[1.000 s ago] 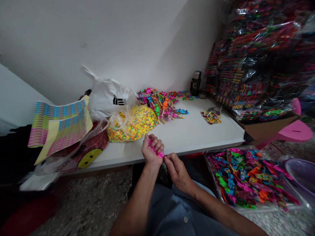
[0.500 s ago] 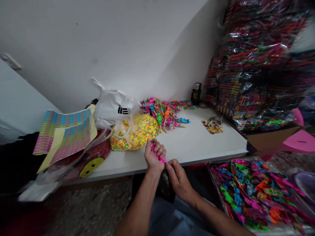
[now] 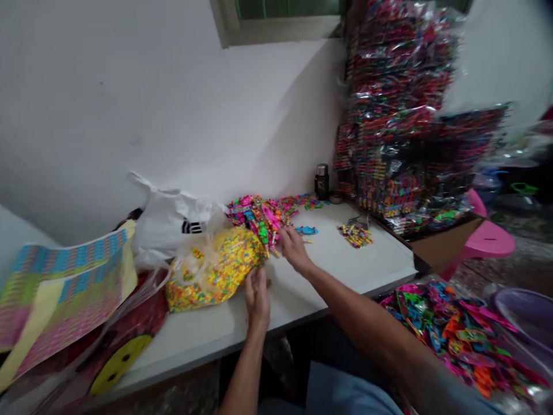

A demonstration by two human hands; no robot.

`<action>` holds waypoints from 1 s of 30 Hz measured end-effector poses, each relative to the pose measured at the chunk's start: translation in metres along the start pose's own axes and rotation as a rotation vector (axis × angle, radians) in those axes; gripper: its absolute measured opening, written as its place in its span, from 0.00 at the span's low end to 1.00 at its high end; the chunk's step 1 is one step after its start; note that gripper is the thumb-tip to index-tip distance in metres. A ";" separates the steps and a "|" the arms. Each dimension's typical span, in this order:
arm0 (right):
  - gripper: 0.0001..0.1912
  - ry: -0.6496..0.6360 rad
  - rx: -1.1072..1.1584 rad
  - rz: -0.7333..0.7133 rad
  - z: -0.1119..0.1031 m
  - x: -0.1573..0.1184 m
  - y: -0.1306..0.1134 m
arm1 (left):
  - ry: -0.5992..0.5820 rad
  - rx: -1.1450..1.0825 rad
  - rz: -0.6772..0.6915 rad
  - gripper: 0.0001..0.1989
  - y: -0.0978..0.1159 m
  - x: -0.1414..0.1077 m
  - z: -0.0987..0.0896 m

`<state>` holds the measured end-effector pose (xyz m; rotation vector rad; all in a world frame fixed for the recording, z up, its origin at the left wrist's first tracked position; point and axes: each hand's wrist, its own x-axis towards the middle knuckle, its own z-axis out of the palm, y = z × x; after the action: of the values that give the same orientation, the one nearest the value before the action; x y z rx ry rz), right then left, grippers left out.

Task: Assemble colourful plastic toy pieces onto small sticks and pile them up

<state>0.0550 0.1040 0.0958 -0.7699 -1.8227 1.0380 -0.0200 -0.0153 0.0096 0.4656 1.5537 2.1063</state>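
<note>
My right hand [image 3: 294,249] reaches across the white table, with its fingertips on the edge of a heap of bright plastic toys [image 3: 259,222] in pink, green and orange. My left hand [image 3: 257,298] is lower, just beside a clear bag of small multicoloured pieces [image 3: 216,271], and shows nothing in it. It is slightly blurred. A blue toy piece [image 3: 306,230] lies just beyond my right fingers. The pink piece from before is not visible in either hand.
A white table [image 3: 345,271] carries a white plastic bag [image 3: 173,222], a small heap of pieces [image 3: 355,235] and a flask [image 3: 321,181]. Plastic-wrapped toy packets [image 3: 389,127] are stacked at right. A tray of toys [image 3: 458,334] sits below the table's right side.
My hands have come apart: the right reached forward to the toy heap, and the left dropped beside the bag. The pink piece no longer shows between them. The view swung left and upward.
</note>
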 end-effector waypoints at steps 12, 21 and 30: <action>0.15 0.035 -0.908 0.055 -0.152 0.026 0.095 | -0.068 0.030 0.029 0.20 -0.015 0.002 -0.004; 0.16 0.056 -1.048 0.151 -0.191 -0.022 0.132 | -0.120 0.261 0.076 0.19 -0.009 -0.006 -0.003; 0.20 0.089 -0.866 0.122 -0.320 -0.139 0.098 | -0.122 0.256 0.188 0.08 -0.016 -0.006 0.019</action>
<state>0.4108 0.1438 0.0412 -1.4126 -2.1555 0.2237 -0.0027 0.0002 0.0004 0.8438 1.7740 1.9764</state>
